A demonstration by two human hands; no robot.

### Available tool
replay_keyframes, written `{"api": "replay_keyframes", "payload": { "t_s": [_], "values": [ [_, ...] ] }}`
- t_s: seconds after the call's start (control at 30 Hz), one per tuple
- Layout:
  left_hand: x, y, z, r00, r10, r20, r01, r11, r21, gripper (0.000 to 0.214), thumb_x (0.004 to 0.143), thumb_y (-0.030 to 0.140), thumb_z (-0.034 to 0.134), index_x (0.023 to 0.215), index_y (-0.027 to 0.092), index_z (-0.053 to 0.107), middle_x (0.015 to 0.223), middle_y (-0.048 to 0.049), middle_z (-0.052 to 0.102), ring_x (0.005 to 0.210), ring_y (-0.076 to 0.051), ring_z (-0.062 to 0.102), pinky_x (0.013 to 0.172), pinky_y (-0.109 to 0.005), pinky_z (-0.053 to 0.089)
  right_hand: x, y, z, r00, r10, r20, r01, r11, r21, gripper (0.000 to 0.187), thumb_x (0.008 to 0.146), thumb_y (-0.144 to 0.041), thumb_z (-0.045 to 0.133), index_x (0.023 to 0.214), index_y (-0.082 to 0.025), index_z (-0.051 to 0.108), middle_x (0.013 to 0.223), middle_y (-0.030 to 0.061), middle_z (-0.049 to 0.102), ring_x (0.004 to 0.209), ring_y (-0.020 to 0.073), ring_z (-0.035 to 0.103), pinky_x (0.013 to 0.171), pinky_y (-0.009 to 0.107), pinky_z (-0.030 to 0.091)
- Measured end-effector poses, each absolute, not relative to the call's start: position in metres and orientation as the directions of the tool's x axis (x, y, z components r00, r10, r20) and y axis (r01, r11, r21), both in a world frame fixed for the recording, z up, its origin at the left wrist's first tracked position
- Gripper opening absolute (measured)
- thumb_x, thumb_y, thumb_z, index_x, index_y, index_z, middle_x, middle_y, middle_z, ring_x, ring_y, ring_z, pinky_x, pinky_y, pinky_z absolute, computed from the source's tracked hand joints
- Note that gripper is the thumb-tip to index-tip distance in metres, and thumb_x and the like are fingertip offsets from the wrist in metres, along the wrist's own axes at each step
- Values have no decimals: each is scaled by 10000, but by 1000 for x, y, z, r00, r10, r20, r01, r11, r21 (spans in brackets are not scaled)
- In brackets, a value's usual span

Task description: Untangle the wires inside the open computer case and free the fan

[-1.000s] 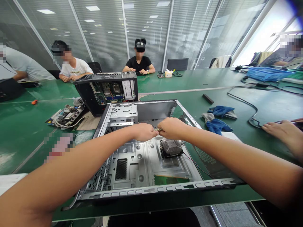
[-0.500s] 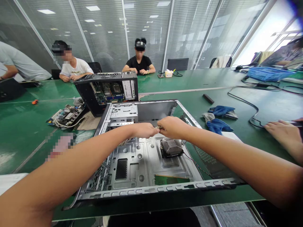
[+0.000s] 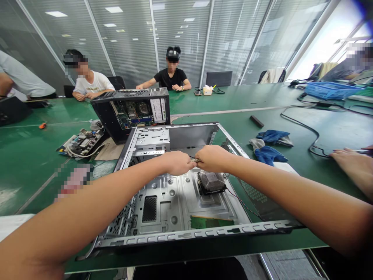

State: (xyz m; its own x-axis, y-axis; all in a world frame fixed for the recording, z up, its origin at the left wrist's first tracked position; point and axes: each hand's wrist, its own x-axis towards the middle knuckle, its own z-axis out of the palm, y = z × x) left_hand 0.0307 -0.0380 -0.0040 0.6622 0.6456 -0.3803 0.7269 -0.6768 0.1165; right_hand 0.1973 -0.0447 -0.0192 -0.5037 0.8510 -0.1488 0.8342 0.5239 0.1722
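Over an opened computer case [image 3: 180,234] lying flat on the table, my left hand [image 3: 178,162] and my right hand [image 3: 214,158] meet. Both are closed on a short stretch of pale, twisted cable [image 3: 196,160]; most of it is hidden by the fingers. Below my right hand, a CPU cooler [image 3: 212,180] with a finned heatsink rests on the case floor, its thin wire trailing right. A green RAM stick [image 3: 211,222] lies near the case's front edge. The metal drive cage [image 3: 153,138] is at the back left of the case.
Behind stands another computer case [image 3: 107,116] with a motherboard inside. A loose motherboard [image 3: 84,143] lies left, blue gloves [image 3: 271,149] and a black cable [image 3: 313,136] right. A co-worker's hand [image 3: 351,163] rests at far right; other people sit across the table.
My left hand has shifted slightly right and down, and the grip on the cable has turned a little. Across the table, one person's arm has reached out sideways.
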Motion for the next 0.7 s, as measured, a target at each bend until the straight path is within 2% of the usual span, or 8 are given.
{"api": "replay_keyframes", "payload": {
  "t_s": [0.1,0.3,0.43,0.53,0.7],
  "values": [
    [30,-38,-6,661,650,-374,728,-676,113,612,915,510,156,828,158,649,878,-137,677,699,-226,569,609,-316,384,198,-44,-20,-507,849,-149,834,526,164,320,826,-366,437,848,-191,705,848,121,719,785,252,665,628,323,428],
    [28,-33,-2,664,617,-424,745,-597,298,539,923,520,192,702,173,540,779,-70,608,670,-177,510,583,-278,361,199,-43,-20,-504,854,-134,842,520,144,318,842,-368,415,847,-194,682,845,111,710,762,243,655,607,314,405],
    [26,-31,0,661,599,-453,750,-550,367,472,918,507,219,651,190,445,685,-25,503,601,-148,414,549,-277,322,199,-43,-20,-514,849,-119,841,527,126,324,848,-372,404,840,-189,671,845,110,706,764,235,651,594,303,387],
    [26,-32,0,673,589,-447,739,-568,362,464,920,498,217,654,190,441,681,-24,493,604,-149,417,552,-276,323,199,-43,-20,-521,846,-115,838,532,116,318,840,-371,408,818,-187,665,834,107,705,757,238,652,574,300,375],
    [28,-34,1,672,604,-427,734,-620,277,511,924,489,205,719,171,549,775,-67,599,670,-176,501,597,-279,355,198,-42,-20,-505,854,-126,844,519,134,312,831,-377,415,794,-188,661,810,107,704,741,248,656,565,304,374]
  ]
}}
